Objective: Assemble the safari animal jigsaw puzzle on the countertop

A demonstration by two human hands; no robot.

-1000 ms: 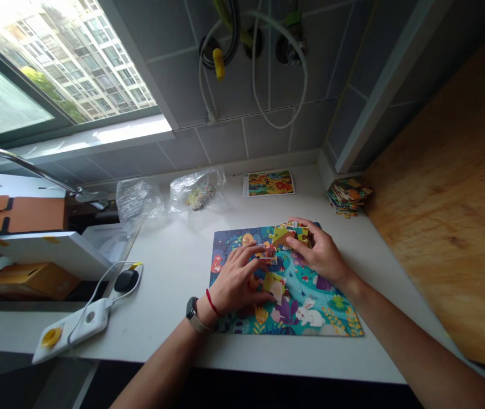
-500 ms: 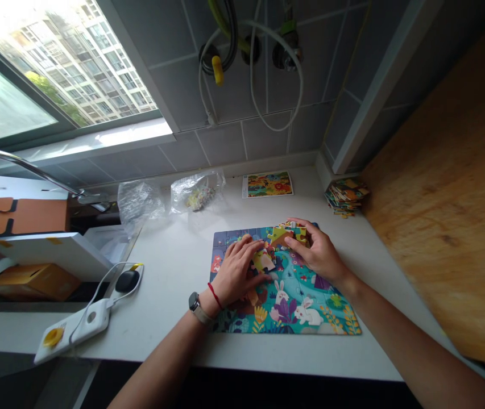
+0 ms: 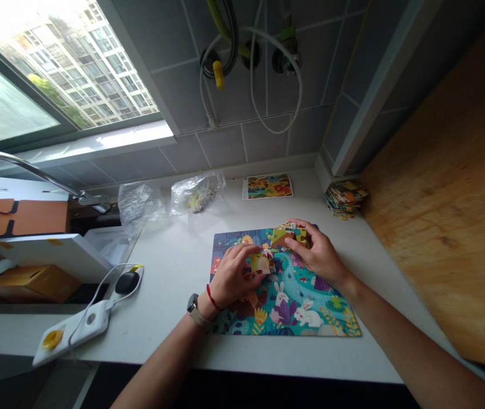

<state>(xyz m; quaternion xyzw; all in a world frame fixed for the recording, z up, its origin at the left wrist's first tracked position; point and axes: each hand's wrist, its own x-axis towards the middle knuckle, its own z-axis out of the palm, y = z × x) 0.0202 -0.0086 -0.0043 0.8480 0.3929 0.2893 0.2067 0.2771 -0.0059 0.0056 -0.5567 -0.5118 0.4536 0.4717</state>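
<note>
An assembled jigsaw puzzle with white rabbits and plants on teal lies on the counter under both hands. My right hand grips a small stack of yellow-green puzzle pieces above its upper edge, thumb in front and fingers behind. My left hand, with a watch and red cord at the wrist, is curled over the puzzle's left part. Its thumb and fingers close around a few yellowish puzzle pieces; the palm side is hidden.
A pile of puzzle pieces sits by the wooden board at right. Behind the puzzle lie a picture card, a clear bag with small pieces and a crumpled bag. A power strip is at left.
My left hand's fingers have drawn in from a flatter spread, and its thumb has come up to the yellowish pieces. My right hand stays nearly still with its stack.
</note>
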